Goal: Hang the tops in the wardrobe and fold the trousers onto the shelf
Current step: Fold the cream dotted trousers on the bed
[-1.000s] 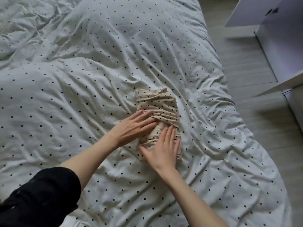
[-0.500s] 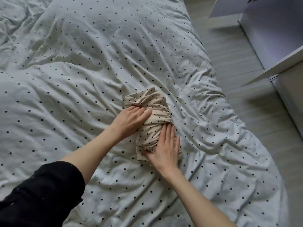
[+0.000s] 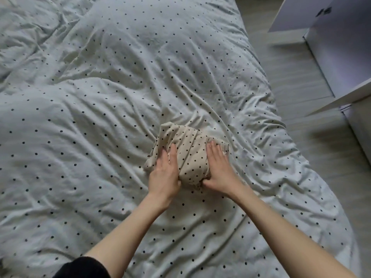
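While our left hand (image 3: pixel 165 173) and right hand (image 3: pixel 219 169) press flat-fingered on the folded beige dotted trousers (image 3: pixel 189 155), wide white polka-dot duvet (image 3: pixel 100 117) spreads leftward; the bed's right edge lies near.

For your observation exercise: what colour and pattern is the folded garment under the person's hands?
Beige with small black dots, on the folded garment; the head view, the only one, shows it.

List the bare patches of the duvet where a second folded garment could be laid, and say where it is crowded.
Free: the duvet left of the left hand, and its far stretch beyond the beige bundle. Narrower: between the right hand and the bed edge. Crowded: around the bundle, flanked by both hands.
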The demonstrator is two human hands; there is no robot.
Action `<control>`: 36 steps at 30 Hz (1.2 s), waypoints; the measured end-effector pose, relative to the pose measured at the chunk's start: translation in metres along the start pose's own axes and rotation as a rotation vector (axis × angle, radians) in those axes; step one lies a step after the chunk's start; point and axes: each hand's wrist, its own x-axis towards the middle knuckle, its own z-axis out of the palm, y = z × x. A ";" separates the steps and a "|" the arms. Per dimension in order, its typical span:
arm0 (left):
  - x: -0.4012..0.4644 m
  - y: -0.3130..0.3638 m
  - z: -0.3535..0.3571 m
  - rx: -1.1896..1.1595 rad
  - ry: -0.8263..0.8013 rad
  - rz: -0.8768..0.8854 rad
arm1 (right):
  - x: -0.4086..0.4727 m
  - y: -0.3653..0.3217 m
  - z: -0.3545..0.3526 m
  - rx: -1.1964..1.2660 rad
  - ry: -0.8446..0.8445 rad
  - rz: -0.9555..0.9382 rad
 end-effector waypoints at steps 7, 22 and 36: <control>-0.001 0.035 -0.021 -1.217 -0.133 0.119 | -0.016 -0.004 -0.026 1.368 0.315 0.065; -0.032 -0.099 0.007 0.117 0.052 0.347 | 0.015 -0.064 0.045 0.032 0.251 -0.300; 0.039 -0.098 -0.006 0.372 0.131 0.546 | 0.013 -0.077 0.082 -0.203 0.246 0.030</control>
